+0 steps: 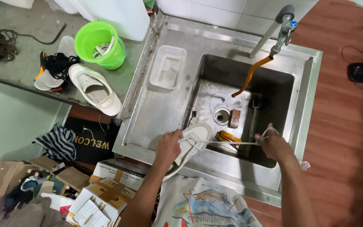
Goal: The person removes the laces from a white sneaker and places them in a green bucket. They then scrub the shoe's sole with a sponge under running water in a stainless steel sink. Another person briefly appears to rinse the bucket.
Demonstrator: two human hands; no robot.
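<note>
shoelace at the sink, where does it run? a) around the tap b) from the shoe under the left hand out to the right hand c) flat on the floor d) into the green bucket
b: the shoelace stretches taut from the white shoe under the left hand to the right hand over the sink.

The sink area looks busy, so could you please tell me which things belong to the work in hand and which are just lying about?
In hand:
- white shoe, steadied by the left hand on the sink edge
- shoelace, stretched out by the right hand

Lying about:
- second white shoe
- green bucket
- plastic tray
- orange hose
- striped cloth
- cardboard boxes
</note>
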